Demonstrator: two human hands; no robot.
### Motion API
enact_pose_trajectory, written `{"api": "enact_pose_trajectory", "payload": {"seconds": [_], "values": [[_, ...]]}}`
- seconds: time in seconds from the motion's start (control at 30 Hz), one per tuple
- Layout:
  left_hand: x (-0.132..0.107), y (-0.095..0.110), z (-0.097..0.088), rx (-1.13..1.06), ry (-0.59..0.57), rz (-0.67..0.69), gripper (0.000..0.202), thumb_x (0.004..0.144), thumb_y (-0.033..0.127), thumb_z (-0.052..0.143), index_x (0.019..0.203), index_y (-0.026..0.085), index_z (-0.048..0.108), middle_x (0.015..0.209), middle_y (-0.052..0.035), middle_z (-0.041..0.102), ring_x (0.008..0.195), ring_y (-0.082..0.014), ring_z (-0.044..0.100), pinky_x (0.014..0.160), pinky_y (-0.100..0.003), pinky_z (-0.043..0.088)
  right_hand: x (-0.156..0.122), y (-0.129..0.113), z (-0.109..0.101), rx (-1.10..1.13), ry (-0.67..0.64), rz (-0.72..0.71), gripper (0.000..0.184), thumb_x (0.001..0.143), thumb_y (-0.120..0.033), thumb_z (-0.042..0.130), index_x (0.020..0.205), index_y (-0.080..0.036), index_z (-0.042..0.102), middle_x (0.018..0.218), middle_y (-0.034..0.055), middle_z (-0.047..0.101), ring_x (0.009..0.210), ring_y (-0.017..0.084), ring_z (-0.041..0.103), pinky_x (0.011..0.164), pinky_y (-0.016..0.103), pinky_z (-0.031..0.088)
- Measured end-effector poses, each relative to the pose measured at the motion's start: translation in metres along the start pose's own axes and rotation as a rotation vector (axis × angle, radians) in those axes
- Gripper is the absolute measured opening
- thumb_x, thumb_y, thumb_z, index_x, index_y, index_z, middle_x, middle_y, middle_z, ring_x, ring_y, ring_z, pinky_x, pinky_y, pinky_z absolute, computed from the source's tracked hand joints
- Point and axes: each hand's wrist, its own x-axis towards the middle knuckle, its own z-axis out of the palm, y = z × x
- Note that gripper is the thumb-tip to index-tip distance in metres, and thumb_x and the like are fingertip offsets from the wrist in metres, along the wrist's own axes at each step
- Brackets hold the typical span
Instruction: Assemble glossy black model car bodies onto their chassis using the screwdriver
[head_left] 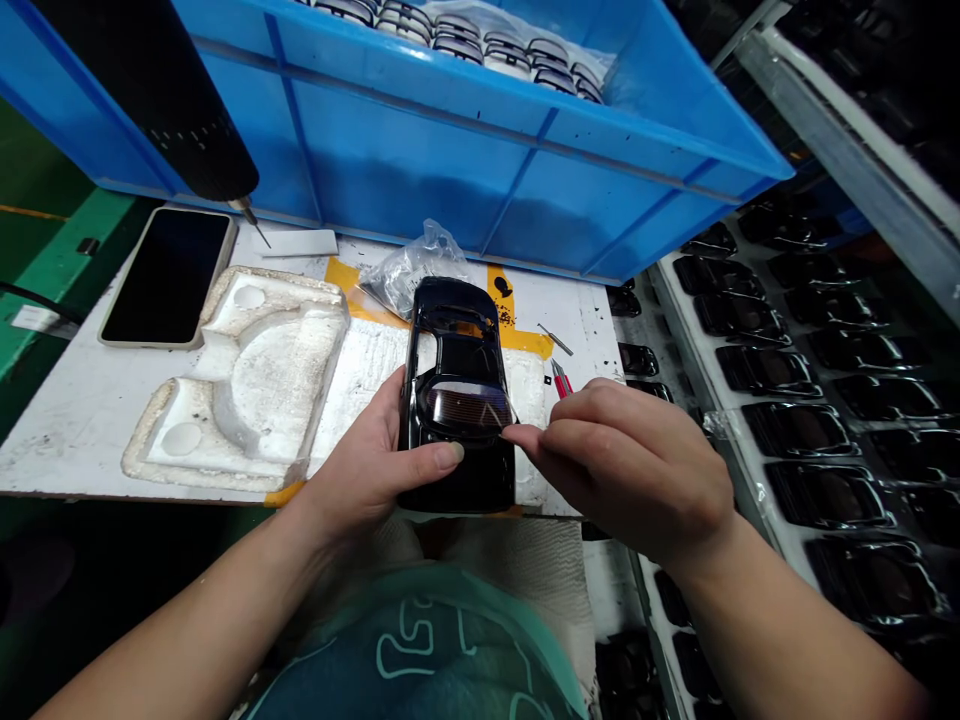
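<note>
Teal shirt (420, 640) lies closest, just below the black car shell (457, 340). Left hand (360, 470) wraps the shell's left flank, its grip closed on it — thumb across the rear. Right hand (637, 470) pinches a clear film (469, 405) on the shell's window. That shell hangs over the near edge of the white counter (67, 410) — foam tray (247, 380) to its left, blue crate (450, 150) behind it.

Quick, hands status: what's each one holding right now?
Left hand: closed on the black car shell, thumb across it.
Right hand: fingertips pinched on the edge of a clear piece lying on that shell.
</note>
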Motion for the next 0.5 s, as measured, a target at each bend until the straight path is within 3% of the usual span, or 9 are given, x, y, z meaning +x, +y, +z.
{"api": "enact_pose_trajectory", "payload": {"seconds": [0.17, 0.27, 0.37, 0.5], "values": [[0.0, -0.001, 0.004, 0.0, 0.042, 0.028, 0.071, 0.08, 0.052, 0.082, 0.136, 0.02, 0.051, 0.132, -0.0132, 0.065, 0.119, -0.0308, 0.063, 0.101, -0.039, 0.049, 0.0, -0.002, 0.011, 0.024, -0.066, 0.071, 0.019, 0.092, -0.02, 0.07, 0.077, -0.015, 0.06, 0.075, 0.0046, 0.061, 0.068, 0.014, 0.052, 0.06, 0.031, 0.041], [0.001, -0.001, 0.007, 0.064, 0.091, 0.047, 0.059, 0.084, 0.044, 0.08, 0.132, 0.019, 0.055, 0.128, -0.0118, 0.067, 0.116, -0.028, 0.064, 0.098, -0.036, 0.05, -0.004, -0.007, 0.018, 0.075, -0.102, 0.159, 0.018, 0.096, -0.025, 0.064, 0.081, -0.015, 0.061, 0.079, 0.0057, 0.063, 0.072, 0.016, 0.056, 0.062, 0.032, 0.042], [-0.001, 0.001, 0.011, 0.145, 0.114, 0.079, 0.051, 0.084, 0.03, 0.081, 0.128, 0.018, 0.058, 0.124, -0.01, 0.069, 0.114, -0.0256, 0.064, 0.097, -0.032, 0.049, -0.011, -0.016, 0.015, 0.131, 0.032, 0.258, 0.014, 0.096, -0.028, 0.064, 0.091, -0.016, 0.06, 0.084, 0.0041, 0.064, 0.079, 0.016, 0.06, 0.072, 0.031, 0.048], [-0.02, 0.012, 0.023, 0.201, 0.05, 0.116, 0.059, 0.085, 0.032, 0.079, 0.137, 0.021, 0.054, 0.127, -0.0102, 0.068, 0.117, -0.0274, 0.064, 0.097, -0.033, 0.051, -0.029, -0.037, 0.006, 0.256, 0.254, 0.436, 0.014, 0.099, -0.031, 0.06, 0.106, -0.019, 0.058, 0.094, 0.0037, 0.062, 0.084, 0.012, 0.061, 0.077, 0.025, 0.054]]}}
